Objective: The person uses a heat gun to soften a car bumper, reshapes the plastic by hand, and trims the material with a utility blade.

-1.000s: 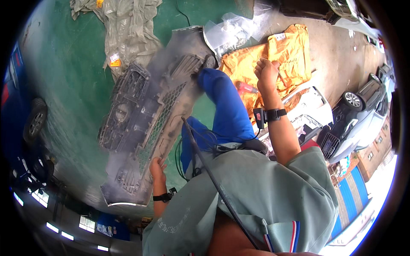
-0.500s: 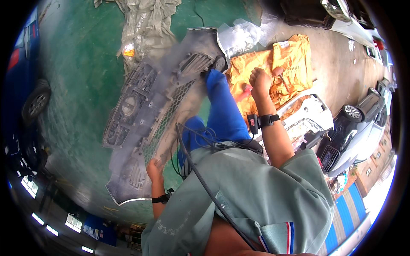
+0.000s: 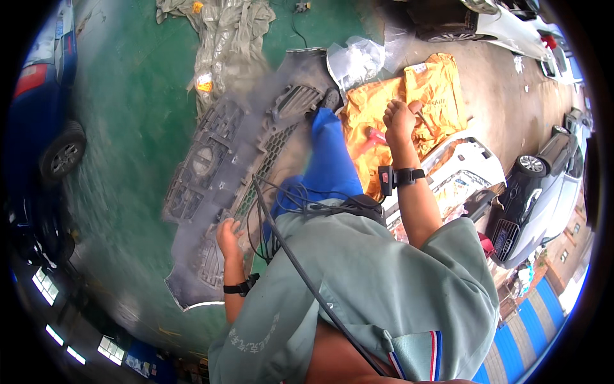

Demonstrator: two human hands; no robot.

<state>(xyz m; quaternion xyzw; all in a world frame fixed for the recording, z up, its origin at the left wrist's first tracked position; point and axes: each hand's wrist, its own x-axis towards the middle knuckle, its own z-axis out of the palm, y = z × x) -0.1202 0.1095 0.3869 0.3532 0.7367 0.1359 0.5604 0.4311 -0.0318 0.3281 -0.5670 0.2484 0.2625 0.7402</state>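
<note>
Head view, looking steeply down; fisheye bends all edges.

Left hand (image 3: 228, 235): rests on the near part of a grey car front bumper (image 3: 211, 185), close to its lower grille openings. Fingers spread and laid flat against the plastic, not curled round any edge. A dark band sits on this wrist.

Right hand (image 3: 400, 120): held out ahead, above an orange cloth (image 3: 438, 89). Fingers curled loosely into a partial fist; whether they grip anything cannot be told, as the palm side is hidden. A black wrist strap (image 3: 400, 176) with a small box on it sits on the forearm just behind the hand.

Bumper: lies on the green painted floor (image 3: 128, 128), running from the upper centre of the view down to the lower left, grille side up. Its far end lies near the orange cloth and a crumpled clear plastic sheet (image 3: 358, 61).

A blue trouser leg (image 3: 326, 163) extends forward between the bumper and the orange cloth, its foot touching the bumper's far end. A black cable (image 3: 288, 249) runs across the grey-green shirt.

Surroundings: grey-green fabric heap (image 3: 220, 38) on the floor beyond the bumper; blue car (image 3: 45, 83) at the left; white car (image 3: 505, 29) at the upper right; dark car (image 3: 543, 185) at the right edge.
</note>
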